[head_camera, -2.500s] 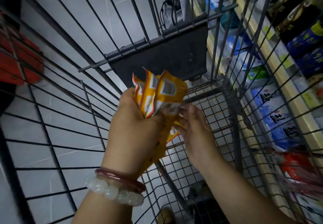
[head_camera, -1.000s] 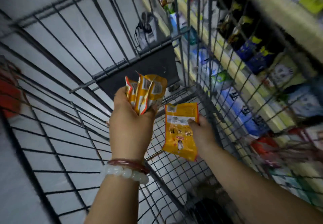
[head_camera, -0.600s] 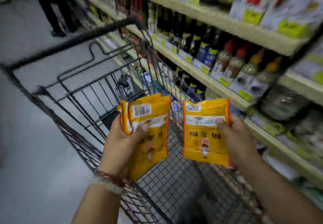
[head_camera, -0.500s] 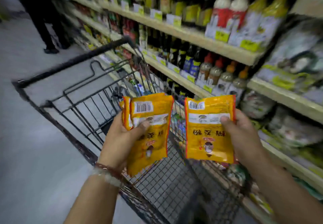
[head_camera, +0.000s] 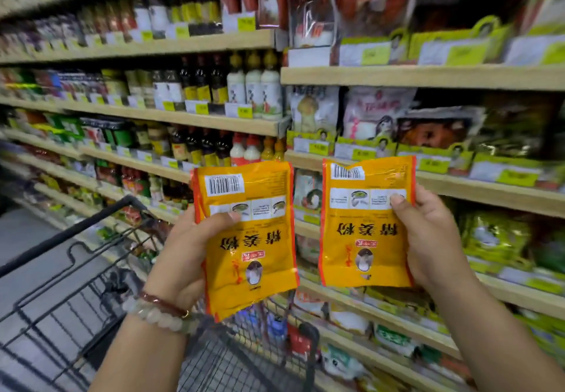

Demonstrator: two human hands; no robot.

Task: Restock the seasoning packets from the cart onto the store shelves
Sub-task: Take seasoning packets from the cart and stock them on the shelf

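Nearest to us, our left hand (head_camera: 186, 257) wears bead bracelets (head_camera: 159, 313) at the wrist, and its fingers grip a small stack of packets (head_camera: 247, 238), thumb pressed on the front one. Our right hand (head_camera: 428, 238) pinches a single packet (head_camera: 363, 226) along its right edge, thumb on the face. Both are glossy orange-yellow pouches held upside down, with a white barcode label near the top, a white panel strip, dark characters and a small round picture. Below them stands the wire cart (head_camera: 76, 300). Beyond, the shelves (head_camera: 428, 76) carry dark bottles (head_camera: 201, 82) at left and bagged goods at right.
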